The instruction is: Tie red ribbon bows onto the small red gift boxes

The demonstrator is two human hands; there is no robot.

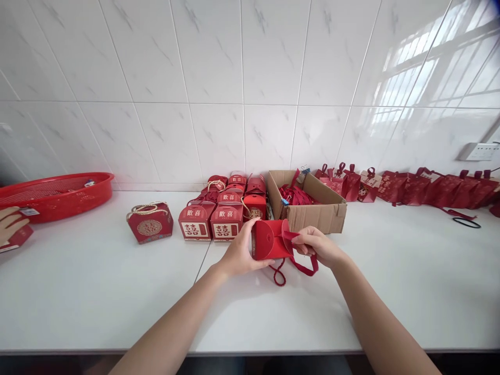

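Toward eight o'clock from the view's centre, two red-and-white, round-topped cardboard boxes (197,221) each read "歡喜" above a large "囍".

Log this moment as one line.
left hand: holds red box | right hand: pinches red ribbon | cardboard carton: beyond right hand, red strips inside

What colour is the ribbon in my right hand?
The ribbon is deep red, showing best in the head view.
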